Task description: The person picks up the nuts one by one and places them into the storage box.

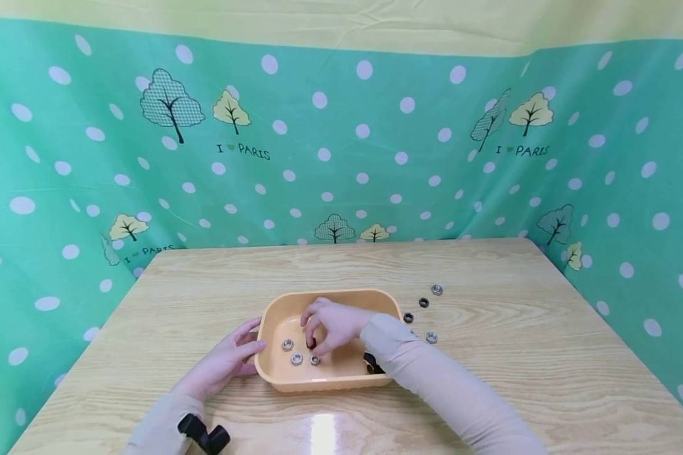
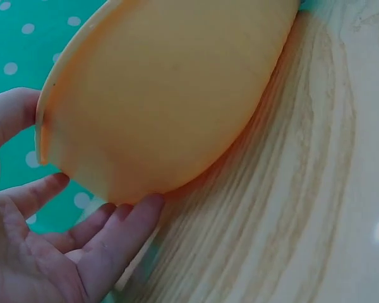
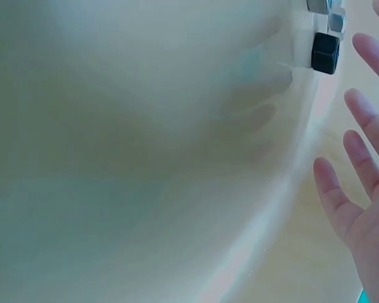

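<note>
A light orange plastic bin (image 1: pixel 350 382) stands on the table, holding silver hex nuts (image 1: pixel 297 359) and a dark nut (image 1: pixel 311 343). At its left end my left hand (image 1: pixel 233 354) grips it, thumb at the rim and fingers against the outer wall (image 2: pixel 177 95). My right hand (image 1: pixel 336 325) reaches inside over the nuts, its fingers loosely bent around the dark nut in the head view. In the right wrist view the black nut (image 3: pixel 325 53) sits on the bin floor, apart from the spread fingers (image 3: pixel 363 117).
To the right of the bin, silver nuts (image 1: pixel 437 289) and black nuts (image 1: pixel 424 303) lie on the wooden table (image 1: pixel 205 284). A green dotted curtain (image 1: pixel 341 158) hangs behind and at the sides. Small black devices (image 1: pixel 203 433) are worn at the wrists.
</note>
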The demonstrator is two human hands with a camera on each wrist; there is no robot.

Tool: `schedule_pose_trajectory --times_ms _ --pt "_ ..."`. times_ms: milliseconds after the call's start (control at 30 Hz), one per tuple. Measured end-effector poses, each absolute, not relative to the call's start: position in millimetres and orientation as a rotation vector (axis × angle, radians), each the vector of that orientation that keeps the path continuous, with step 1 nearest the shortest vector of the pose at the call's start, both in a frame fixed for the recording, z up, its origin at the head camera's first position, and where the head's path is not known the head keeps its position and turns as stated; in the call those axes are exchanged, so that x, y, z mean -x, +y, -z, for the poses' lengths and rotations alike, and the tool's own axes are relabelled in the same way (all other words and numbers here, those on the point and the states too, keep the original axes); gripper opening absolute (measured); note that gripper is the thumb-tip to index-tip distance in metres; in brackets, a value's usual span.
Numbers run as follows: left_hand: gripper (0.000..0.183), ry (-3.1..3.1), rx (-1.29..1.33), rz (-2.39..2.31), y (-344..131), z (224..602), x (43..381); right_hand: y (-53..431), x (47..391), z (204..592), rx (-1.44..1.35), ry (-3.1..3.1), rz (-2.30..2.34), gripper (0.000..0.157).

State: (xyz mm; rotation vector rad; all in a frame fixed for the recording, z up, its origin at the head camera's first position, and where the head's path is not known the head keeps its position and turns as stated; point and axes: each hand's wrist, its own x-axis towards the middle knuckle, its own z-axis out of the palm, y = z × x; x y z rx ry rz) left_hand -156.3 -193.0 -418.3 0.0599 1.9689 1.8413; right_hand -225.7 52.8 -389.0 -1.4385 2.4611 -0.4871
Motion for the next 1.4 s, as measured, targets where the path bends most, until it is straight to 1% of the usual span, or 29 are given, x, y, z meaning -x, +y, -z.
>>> schedule_pose_trajectory --times_ms 300,533,733,833,1100,1400 --pt "0.071 2.04 -0.02 -1.765 -189.2 417.0 165.2 52.3 224.2 388.4 1.435 2.455 0.486 0.011" --pt "0.07 2.05 -0.01 -1.755 -188.9 415.8 165.1 52.6 224.9 385.3 1.396 2.459 0.519 0.01" --pt "0.069 2.051 0.012 -1.757 -189.0 415.8 165.0 58.2 227.5 376.5 1.357 2.412 0.688 0.012" --pt "0.069 2.053 0.01 -1.769 -188.8 415.4 164.9 64.0 229.6 370.2 1.309 2.389 0.744 0.014" --pt "0.069 2.045 -0.009 -1.796 -188.2 415.8 163.1 86.2 235.9 346.2 1.17 2.32 0.895 0.027" --pt "0.067 2.046 -0.004 -1.82 -186.8 415.5 164.7 123.6 239.4 322.7 1.163 2.351 1.014 0.023"
